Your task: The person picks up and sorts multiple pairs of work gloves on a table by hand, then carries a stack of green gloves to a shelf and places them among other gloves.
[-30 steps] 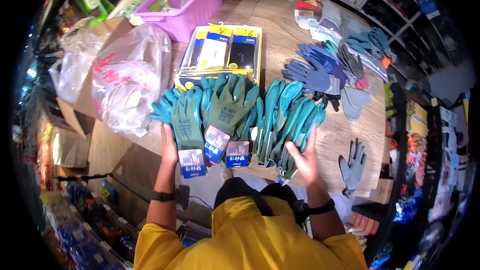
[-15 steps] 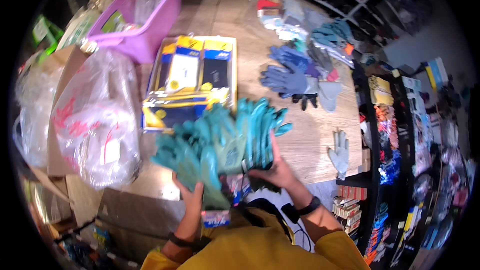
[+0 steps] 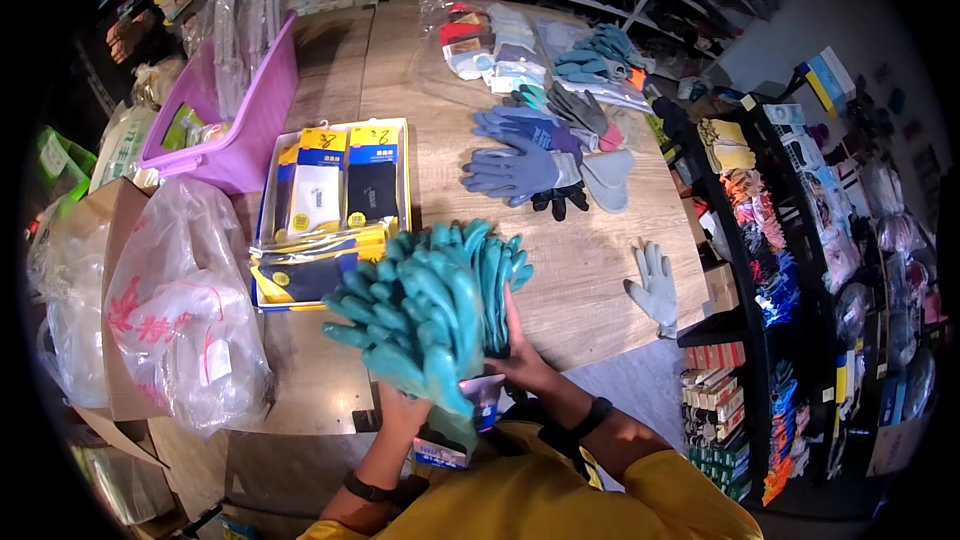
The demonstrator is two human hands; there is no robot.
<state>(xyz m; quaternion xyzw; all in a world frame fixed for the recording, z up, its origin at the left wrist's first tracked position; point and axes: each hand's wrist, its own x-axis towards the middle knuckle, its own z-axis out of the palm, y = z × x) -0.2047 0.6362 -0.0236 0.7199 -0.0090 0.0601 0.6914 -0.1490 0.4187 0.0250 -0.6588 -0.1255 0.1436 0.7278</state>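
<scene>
Between my two hands is a thick bundle of teal coated work gloves (image 3: 425, 305), held up near the table's front edge with the fingers fanned outward. My left hand (image 3: 402, 408) grips it from below at the left, its fingers partly hidden by the gloves. On the other side my right hand (image 3: 518, 355) is closed on the bundle's right edge, thumb toward me. A small printed label or packet (image 3: 442, 452) in pink and blue shows under the cuffs. Just beyond the bundle lies a box of packaged socks (image 3: 408, 165), with white and black pairs on top.
Grey-blue gloves (image 3: 520, 165) are piled at the table's middle right, and a single grey glove (image 3: 655, 285) lies near the right edge. Plastic-bagged goods (image 3: 500, 50) sit farther back. At left stand a purple bin (image 3: 245, 140) and a clear plastic bag (image 3: 190, 300). Stocked shelving (image 3: 720, 180) flanks the table's right.
My view has shifted, showing more of the table's far side. The teal bundle has been drawn closer together and turned more upright in my hands, both still gripping it.
</scene>
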